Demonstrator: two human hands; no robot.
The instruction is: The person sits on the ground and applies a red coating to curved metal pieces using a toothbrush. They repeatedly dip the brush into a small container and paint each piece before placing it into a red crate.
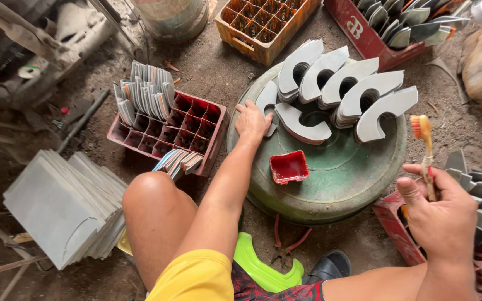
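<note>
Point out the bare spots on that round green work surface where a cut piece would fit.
The round green metal drum top is bare along its near and right part, between the small red tray and the right rim. Its far half is crowded with stacks of grey horseshoe-shaped cutouts. The left hand rests on one cutout at the left edge; the right hand holds an orange toothbrush.

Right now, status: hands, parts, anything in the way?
Left hand on grey cutout. Right hand shut on toothbrush. Red tray beside them, not blocking.

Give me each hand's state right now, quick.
Left hand: open, flat on a grey curved plate.
Right hand: closed, holding a toothbrush.
</note>
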